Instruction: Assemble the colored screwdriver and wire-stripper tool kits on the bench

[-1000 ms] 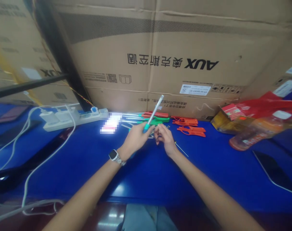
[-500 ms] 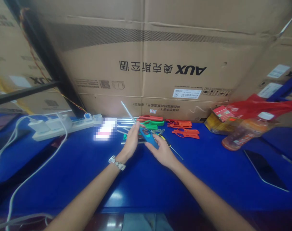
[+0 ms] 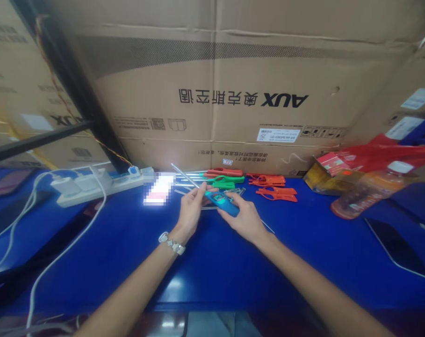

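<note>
Both my hands hold a blue-handled lighter (image 3: 221, 202) with a long metal tube that points up and to the left. My left hand (image 3: 191, 210), with a watch on its wrist, pinches it where the tube meets the handle. My right hand (image 3: 245, 216) is closed round the blue handle. Just behind the hands lie a green lighter (image 3: 226, 180) and a red lighter (image 3: 222, 172), and orange-red handles (image 3: 273, 187) lie to the right.
Large cardboard boxes (image 3: 233, 93) wall off the back of the blue table (image 3: 212, 262). A white power strip (image 3: 93, 183) with cables sits at the left, an orange bottle (image 3: 368, 194) and red bag at the right, a dark phone (image 3: 398, 248) near the right edge.
The lighter's tube swung from pointing up-right to up-left and lowered. My right hand moved from pinching beside the left hand to gripping the blue handle.
</note>
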Tool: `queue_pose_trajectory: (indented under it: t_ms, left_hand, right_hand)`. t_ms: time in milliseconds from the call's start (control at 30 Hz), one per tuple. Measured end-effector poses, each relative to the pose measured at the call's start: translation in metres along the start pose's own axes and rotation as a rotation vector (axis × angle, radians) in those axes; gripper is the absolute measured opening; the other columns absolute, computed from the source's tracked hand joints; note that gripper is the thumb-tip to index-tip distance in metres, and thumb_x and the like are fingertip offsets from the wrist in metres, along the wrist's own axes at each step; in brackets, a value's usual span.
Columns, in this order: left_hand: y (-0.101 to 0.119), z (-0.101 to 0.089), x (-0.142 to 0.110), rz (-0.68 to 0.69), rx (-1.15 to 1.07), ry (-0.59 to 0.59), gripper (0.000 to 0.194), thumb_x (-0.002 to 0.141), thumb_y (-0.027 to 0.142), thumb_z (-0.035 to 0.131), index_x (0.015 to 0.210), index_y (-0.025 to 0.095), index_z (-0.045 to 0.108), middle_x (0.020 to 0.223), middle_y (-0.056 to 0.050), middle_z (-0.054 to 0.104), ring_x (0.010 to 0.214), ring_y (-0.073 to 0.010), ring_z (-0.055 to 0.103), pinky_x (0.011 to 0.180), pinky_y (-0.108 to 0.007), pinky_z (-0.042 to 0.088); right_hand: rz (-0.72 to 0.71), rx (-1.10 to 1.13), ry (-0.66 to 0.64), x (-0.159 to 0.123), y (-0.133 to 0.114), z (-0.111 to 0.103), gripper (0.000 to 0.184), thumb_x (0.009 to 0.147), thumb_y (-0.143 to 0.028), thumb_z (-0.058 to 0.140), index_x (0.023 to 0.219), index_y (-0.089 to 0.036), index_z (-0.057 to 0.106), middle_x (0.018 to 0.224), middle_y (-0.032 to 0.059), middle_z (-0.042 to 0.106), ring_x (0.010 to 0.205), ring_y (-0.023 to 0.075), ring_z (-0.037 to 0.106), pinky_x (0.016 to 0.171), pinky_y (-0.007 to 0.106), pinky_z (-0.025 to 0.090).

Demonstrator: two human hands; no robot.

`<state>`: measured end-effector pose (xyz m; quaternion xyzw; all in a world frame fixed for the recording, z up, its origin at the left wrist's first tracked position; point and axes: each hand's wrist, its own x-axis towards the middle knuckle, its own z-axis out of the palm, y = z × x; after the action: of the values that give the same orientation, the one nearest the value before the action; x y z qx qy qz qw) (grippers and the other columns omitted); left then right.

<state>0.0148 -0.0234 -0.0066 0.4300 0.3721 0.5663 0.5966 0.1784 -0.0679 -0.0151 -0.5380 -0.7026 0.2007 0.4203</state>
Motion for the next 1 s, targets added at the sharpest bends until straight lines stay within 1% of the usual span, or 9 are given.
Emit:
queue_pose_trajectory:
  t_ms: [133,300,533,633,700,767,833,933,1000]
  left_hand:
    - [0.01,-0.016,0.005,-0.075,0.039,0.037,0.048,0.076,0.056,0.075,0.092,0.011,0.07,0.095,-0.013,0.077,0.082,-0.0221,0.074,0.076,-0.032,0.057]
    - [0.022,-0.025,-0.001,-0.065,-0.077,0.075,0.041,0.082,0.049,0.072,0.099,0.012,0.068,0.107,-0.014,0.075,0.091,-0.0223,0.074,0.081,-0.032,0.058]
    - [0.02,-0.034,-0.034,-0.092,0.038,0.017,0.047,0.086,0.053,0.067,0.111,0.013,0.066,0.11,-0.014,0.075,0.097,-0.0217,0.072,0.087,-0.033,0.056]
    - [0.023,-0.046,-0.047,-0.131,0.267,-0.01,0.05,0.086,0.061,0.061,0.097,0.012,0.068,0.095,-0.013,0.076,0.077,-0.0212,0.073,0.071,-0.033,0.058]
    - [0.027,-0.056,-0.057,-0.164,0.625,-0.046,0.055,0.087,0.066,0.055,0.078,0.013,0.067,0.071,-0.008,0.073,0.055,-0.0188,0.066,0.054,-0.031,0.052]
    - [0.03,-0.063,-0.067,0.017,1.058,-0.029,0.055,0.088,0.064,0.055,0.061,0.016,0.061,0.049,-0.001,0.058,0.045,-0.0154,0.056,0.051,-0.029,0.046]
    - [0.032,-0.061,-0.075,0.342,1.28,-0.11,0.044,0.09,0.055,0.057,0.068,0.017,0.062,0.056,0.0,0.06,0.054,-0.016,0.057,0.058,-0.029,0.047]
    - [0.027,-0.046,-0.076,0.703,1.351,-0.411,0.024,0.09,0.04,0.064,0.104,0.021,0.065,0.102,-0.007,0.069,0.099,-0.0245,0.063,0.087,-0.038,0.05]
    - [0.019,-0.033,-0.07,0.753,1.408,-0.477,0.042,0.086,0.037,0.07,0.123,0.022,0.058,0.131,-0.011,0.059,0.12,-0.0296,0.055,0.098,-0.045,0.046]
  right_hand:
    - [-0.027,0.089,-0.12,0.0,0.007,-0.014,0.055,0.073,-0.029,0.076,0.122,-0.024,0.052,0.101,0.0052,0.068,0.087,0.0217,0.066,0.077,0.036,0.053]
    - [0.201,0.386,-0.246,-0.009,0.011,-0.022,0.033,0.081,-0.042,0.07,0.103,-0.019,0.06,0.08,0.0029,0.068,0.056,0.013,0.059,0.045,0.024,0.046]
    - [0.295,0.586,-0.396,-0.023,0.008,-0.015,0.056,0.085,-0.055,0.064,0.124,-0.014,0.059,0.094,0.0107,0.074,0.06,0.0131,0.064,0.048,0.024,0.051]
    - [0.285,0.51,-0.376,-0.024,0.007,-0.015,0.053,0.086,-0.06,0.059,0.111,-0.014,0.063,0.087,0.0076,0.073,0.056,0.0111,0.058,0.05,0.025,0.05]
    - [0.225,0.384,-0.369,-0.023,0.008,-0.017,0.047,0.092,-0.061,0.05,0.095,-0.016,0.064,0.079,0.004,0.07,0.057,0.0111,0.056,0.056,0.025,0.049]
    - [0.132,0.196,-0.374,-0.022,0.01,-0.018,0.049,0.099,-0.058,0.038,0.08,-0.018,0.06,0.07,0.0011,0.066,0.06,0.0123,0.057,0.063,0.026,0.046]
    - [0.044,-0.008,-0.359,-0.019,0.012,-0.017,0.05,0.103,-0.052,0.03,0.074,-0.02,0.055,0.069,0.0009,0.062,0.065,0.0146,0.057,0.068,0.028,0.044]
    - [-0.079,-0.218,-0.366,-0.013,0.013,-0.011,0.046,0.105,-0.045,0.027,0.08,-0.02,0.056,0.079,0.0041,0.062,0.077,0.0189,0.056,0.077,0.033,0.043]
    - [-0.156,-0.302,-0.41,-0.011,0.011,-0.006,0.044,0.106,-0.038,0.024,0.087,-0.019,0.059,0.088,0.0069,0.065,0.086,0.0211,0.056,0.085,0.037,0.042]
